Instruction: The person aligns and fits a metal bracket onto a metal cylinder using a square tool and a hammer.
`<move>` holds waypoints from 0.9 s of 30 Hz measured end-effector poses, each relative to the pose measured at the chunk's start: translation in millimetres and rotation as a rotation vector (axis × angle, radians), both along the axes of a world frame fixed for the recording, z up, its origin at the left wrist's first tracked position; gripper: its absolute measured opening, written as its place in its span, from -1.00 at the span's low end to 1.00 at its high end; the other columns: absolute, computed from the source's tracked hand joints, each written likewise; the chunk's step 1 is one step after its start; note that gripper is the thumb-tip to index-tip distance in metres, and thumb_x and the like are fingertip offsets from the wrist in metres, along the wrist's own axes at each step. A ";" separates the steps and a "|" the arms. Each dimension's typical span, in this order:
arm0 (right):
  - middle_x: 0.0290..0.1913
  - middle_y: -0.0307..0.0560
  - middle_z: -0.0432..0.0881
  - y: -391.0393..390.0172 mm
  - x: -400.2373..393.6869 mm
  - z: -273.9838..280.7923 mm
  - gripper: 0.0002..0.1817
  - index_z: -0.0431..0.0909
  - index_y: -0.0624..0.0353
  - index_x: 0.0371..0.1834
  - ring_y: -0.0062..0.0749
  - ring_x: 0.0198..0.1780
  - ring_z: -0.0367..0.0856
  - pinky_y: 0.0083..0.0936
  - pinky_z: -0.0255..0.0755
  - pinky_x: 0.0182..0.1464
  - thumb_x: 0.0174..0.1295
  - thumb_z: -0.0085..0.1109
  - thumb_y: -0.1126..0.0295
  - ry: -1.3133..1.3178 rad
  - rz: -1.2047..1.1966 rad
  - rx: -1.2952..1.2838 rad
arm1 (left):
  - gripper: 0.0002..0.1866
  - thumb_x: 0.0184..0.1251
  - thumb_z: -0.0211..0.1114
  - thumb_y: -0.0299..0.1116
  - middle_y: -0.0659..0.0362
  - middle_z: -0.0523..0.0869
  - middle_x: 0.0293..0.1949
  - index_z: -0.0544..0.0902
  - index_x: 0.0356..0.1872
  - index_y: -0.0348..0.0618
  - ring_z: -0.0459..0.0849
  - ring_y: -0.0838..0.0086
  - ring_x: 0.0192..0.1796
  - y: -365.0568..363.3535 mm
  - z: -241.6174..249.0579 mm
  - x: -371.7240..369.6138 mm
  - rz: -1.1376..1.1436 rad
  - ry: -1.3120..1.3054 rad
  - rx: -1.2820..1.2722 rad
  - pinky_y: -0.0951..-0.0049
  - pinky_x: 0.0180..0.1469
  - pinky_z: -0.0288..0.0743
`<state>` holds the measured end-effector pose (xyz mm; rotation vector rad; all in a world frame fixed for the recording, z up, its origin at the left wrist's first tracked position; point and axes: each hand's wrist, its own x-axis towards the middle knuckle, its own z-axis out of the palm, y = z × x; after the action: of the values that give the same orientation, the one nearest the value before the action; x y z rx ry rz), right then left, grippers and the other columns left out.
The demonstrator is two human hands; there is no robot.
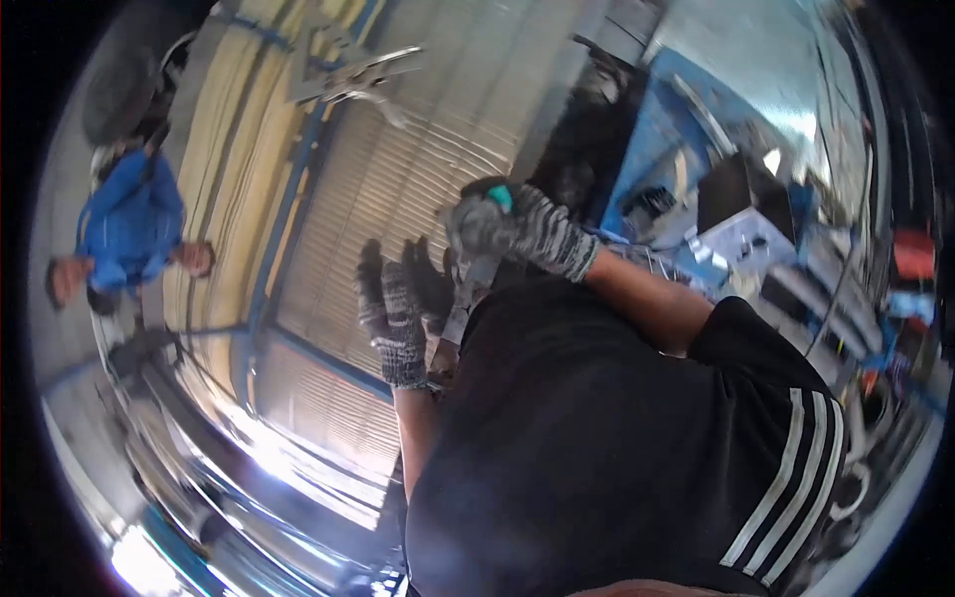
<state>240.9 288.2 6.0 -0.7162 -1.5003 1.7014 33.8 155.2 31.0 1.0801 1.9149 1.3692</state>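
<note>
My left hand point(390, 313), in a grey-and-black knit glove, is open with its fingers stretched out and spread. My right hand point(484, 224), gloved alike, is up and to the right of it, fingers curled closed. A small teal piece point(500, 198) shows at the top of that fist; I cannot tell what the fist holds. Partly hidden below the right hand, close to my black shirt point(617, 428), is a greyish metal part point(468, 289).
Ribbed sheets point(398, 189) with blue frame bars point(288, 214) lie beyond my hands. Metal pieces point(363, 80) rest at the top. To the right, a blue bench point(637, 129) bears a dark box point(741, 199) and clutter. A person in blue point(134, 219) is at the left.
</note>
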 end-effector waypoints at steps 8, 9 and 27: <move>-0.02 -0.21 0.73 -20.9 101.6 -110.2 -0.59 0.62 0.12 0.16 -0.51 -0.13 0.69 -0.53 0.59 -0.15 0.32 0.41 0.21 0.109 -0.823 -0.649 | -0.07 0.30 0.44 0.08 -0.24 0.39 0.45 0.27 0.45 -0.43 0.26 -0.17 0.53 -13.8 -42.9 -33.6 -0.446 0.589 -0.252 -0.07 0.54 0.15; -0.06 -0.22 0.74 -22.9 113.2 -141.5 -0.62 0.64 0.09 0.14 -0.51 -0.16 0.68 -0.55 0.57 -0.19 0.34 0.39 0.20 0.087 -0.883 -0.753 | -0.04 0.28 0.44 0.11 -0.25 0.36 0.46 0.26 0.46 -0.43 0.25 -0.17 0.54 -14.7 -41.8 -32.1 -0.480 0.720 -0.228 -0.09 0.55 0.13; 0.18 -0.04 0.63 216.7 324.4 -423.7 -0.58 0.53 0.13 0.28 -0.30 0.14 0.59 -0.33 0.43 0.18 0.41 0.10 0.26 -1.432 -1.090 -0.588 | -0.33 0.47 0.32 -0.08 -0.03 0.49 0.41 0.38 0.46 -0.21 0.59 0.18 0.30 69.9 -23.7 -41.3 0.234 0.529 -0.430 0.25 0.18 0.60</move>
<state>565.2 504.9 -417.7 -2.7761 -0.8067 0.5627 -7.5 225.1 7.3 1.0908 2.6326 0.7513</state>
